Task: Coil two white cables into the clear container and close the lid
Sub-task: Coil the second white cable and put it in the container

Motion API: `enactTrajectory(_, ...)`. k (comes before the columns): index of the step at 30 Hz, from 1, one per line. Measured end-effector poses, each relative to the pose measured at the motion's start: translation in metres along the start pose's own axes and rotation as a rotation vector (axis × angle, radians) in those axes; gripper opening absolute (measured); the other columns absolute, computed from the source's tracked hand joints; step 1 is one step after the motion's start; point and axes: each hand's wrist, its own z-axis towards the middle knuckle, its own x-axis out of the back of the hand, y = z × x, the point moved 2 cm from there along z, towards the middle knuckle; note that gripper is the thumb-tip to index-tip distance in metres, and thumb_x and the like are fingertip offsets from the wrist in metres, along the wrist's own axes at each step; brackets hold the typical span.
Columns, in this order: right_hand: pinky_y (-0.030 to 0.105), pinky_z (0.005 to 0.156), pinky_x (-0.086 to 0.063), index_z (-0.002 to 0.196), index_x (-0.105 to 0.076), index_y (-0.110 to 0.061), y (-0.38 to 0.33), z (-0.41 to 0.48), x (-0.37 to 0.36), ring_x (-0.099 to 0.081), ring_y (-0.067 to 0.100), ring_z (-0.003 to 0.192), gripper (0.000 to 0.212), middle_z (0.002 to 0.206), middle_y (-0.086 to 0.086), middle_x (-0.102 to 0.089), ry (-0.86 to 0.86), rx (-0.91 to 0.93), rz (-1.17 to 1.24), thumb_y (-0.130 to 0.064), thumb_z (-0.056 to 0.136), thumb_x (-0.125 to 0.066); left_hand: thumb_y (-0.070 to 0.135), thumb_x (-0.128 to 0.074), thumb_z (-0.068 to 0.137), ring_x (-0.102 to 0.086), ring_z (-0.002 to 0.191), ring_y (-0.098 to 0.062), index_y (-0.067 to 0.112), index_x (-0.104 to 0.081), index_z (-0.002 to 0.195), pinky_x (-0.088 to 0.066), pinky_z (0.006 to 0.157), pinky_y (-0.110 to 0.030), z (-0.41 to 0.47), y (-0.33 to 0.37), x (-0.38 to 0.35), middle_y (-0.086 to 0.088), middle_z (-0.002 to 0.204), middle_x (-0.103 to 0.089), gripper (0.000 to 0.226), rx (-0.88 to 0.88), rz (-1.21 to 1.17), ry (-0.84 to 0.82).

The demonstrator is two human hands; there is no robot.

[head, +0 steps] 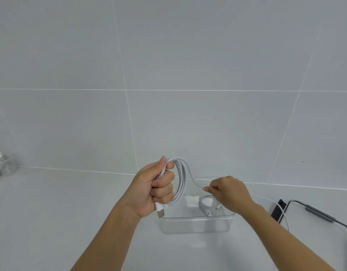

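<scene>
My left hand (153, 187) is shut on a white cable (182, 180), gripping several loops of it upright above the left end of the clear container (196, 223); a USB plug sticks out below the fist. The cable's free length runs right to my right hand (227, 192), which pinches it over the container, then trails off to the right across the counter. A second white cable (206, 203) lies coiled inside the container, partly hidden by my right hand. The clear lid (323, 218) with dark clasps lies on the counter at the right.
A white counter meets a white tiled wall behind the container. At the far left edge stands a clear glass vessel (6, 165) with white things beside it. A dark clasp (278, 210) of the lid has the cable's tail lying across it.
</scene>
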Motion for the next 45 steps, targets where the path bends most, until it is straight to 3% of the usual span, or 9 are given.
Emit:
enactTrajectory(7, 0.031, 0.059, -0.029, 0.057, -0.032, -0.015, -0.037, -0.017, -0.009, -0.042, 0.029, 0.071, 0.046, 0.068, 0.007, -0.045, -0.174, 0.326, -0.28, -0.037, 0.097, -0.039, 0.031, -0.043, 0.086, -0.012, 0.031, -0.006, 0.012, -0.046, 0.072, -0.024, 0.029, -0.015, 0.009, 0.003, 0.006, 0.009, 0.036, -0.029, 0.024, -0.119, -0.146, 0.21)
enactTrajectory(9, 0.032, 0.06, -0.032, 0.066, -0.049, -0.012, -0.049, -0.023, -0.01, -0.045, 0.03, 0.072, 0.038, 0.067, 0.007, -0.049, -0.232, 0.418, -0.289, -0.033, 0.097, -0.042, 0.031, -0.039, 0.091, -0.023, 0.027, -0.003, 0.012, -0.046, 0.07, -0.028, 0.031, -0.015, 0.01, 0.0, 0.011, 0.009, 0.037, -0.029, 0.029, -0.114, -0.186, 0.24)
enactTrajectory(12, 0.033, 0.071, -0.042, 0.095, -0.065, -0.011, -0.063, -0.03, -0.009, -0.055, 0.031, 0.083, 0.023, 0.092, 0.01, -0.066, -0.281, 0.527, -0.257, -0.027, 0.093, -0.048, 0.031, -0.035, 0.097, -0.028, 0.03, -0.005, 0.013, -0.045, 0.072, -0.042, 0.039, -0.018, 0.011, -0.003, 0.016, 0.008, 0.038, -0.029, 0.033, -0.104, -0.121, 0.288)
enactTrajectory(17, 0.016, 0.054, -0.022, 0.107, -0.068, -0.02, -0.081, -0.039, 0.004, -0.041, 0.01, 0.077, 0.023, 0.096, 0.002, -0.069, -0.353, 0.617, -0.155, -0.028, 0.09, -0.055, 0.028, -0.034, 0.099, -0.025, 0.034, -0.007, 0.011, -0.044, 0.072, -0.055, 0.051, -0.031, 0.009, -0.011, 0.022, 0.007, 0.041, -0.028, 0.033, -0.063, 0.081, 0.339)
enactTrajectory(24, 0.029, 0.064, -0.039, 0.097, -0.067, -0.015, -0.087, -0.045, 0.015, -0.052, 0.022, 0.073, 0.018, 0.083, 0.009, -0.067, -0.352, 0.653, -0.066, -0.027, 0.088, -0.057, 0.028, -0.039, 0.098, -0.026, 0.04, -0.008, 0.012, -0.035, 0.078, -0.052, 0.051, -0.029, 0.009, -0.026, 0.016, 0.007, 0.048, -0.03, 0.026, 0.043, 0.405, 0.284)
enactTrajectory(31, 0.03, 0.063, -0.039, 0.093, -0.069, -0.01, -0.081, -0.047, 0.024, -0.048, 0.024, 0.063, 0.02, 0.071, 0.015, -0.063, -0.24, 0.61, 0.11, -0.026, 0.089, -0.058, 0.029, -0.045, 0.096, -0.042, 0.048, -0.01, 0.014, -0.036, 0.083, -0.043, 0.059, -0.031, 0.008, -0.03, 0.02, 0.007, 0.055, -0.042, 0.022, 0.098, 0.584, 0.283)
enactTrajectory(36, 0.034, 0.066, -0.047, 0.095, -0.074, -0.017, -0.078, -0.045, 0.029, -0.057, 0.024, 0.067, 0.015, 0.078, 0.01, -0.071, -0.217, 0.562, 0.317, -0.021, 0.086, -0.062, 0.031, -0.042, 0.097, -0.045, 0.046, -0.012, 0.012, -0.037, 0.083, -0.041, 0.048, -0.023, 0.007, -0.033, 0.016, 0.003, 0.059, -0.048, 0.024, 0.12, 0.665, 0.251)
enactTrajectory(40, 0.025, 0.063, -0.046, 0.097, -0.074, -0.018, -0.077, -0.045, 0.027, -0.058, 0.013, 0.062, 0.016, 0.081, 0.001, -0.073, -0.225, 0.544, 0.397, -0.021, 0.084, -0.065, 0.033, -0.041, 0.097, -0.047, 0.046, -0.011, 0.011, -0.04, 0.092, -0.042, 0.048, -0.021, 0.008, -0.035, 0.016, 0.002, 0.059, -0.053, 0.023, 0.131, 0.723, 0.24)
enactTrajectory(45, 0.013, 0.053, -0.033, 0.081, -0.075, -0.017, -0.075, -0.042, 0.031, -0.048, 0.012, 0.054, 0.01, 0.058, -0.017, -0.057, -0.148, 0.521, 0.429, -0.022, 0.083, -0.067, 0.037, -0.041, 0.096, -0.05, 0.05, -0.018, 0.009, -0.041, 0.09, -0.043, 0.05, -0.024, 0.008, -0.04, 0.019, 0.003, 0.056, -0.061, 0.028, 0.159, 0.744, 0.216)
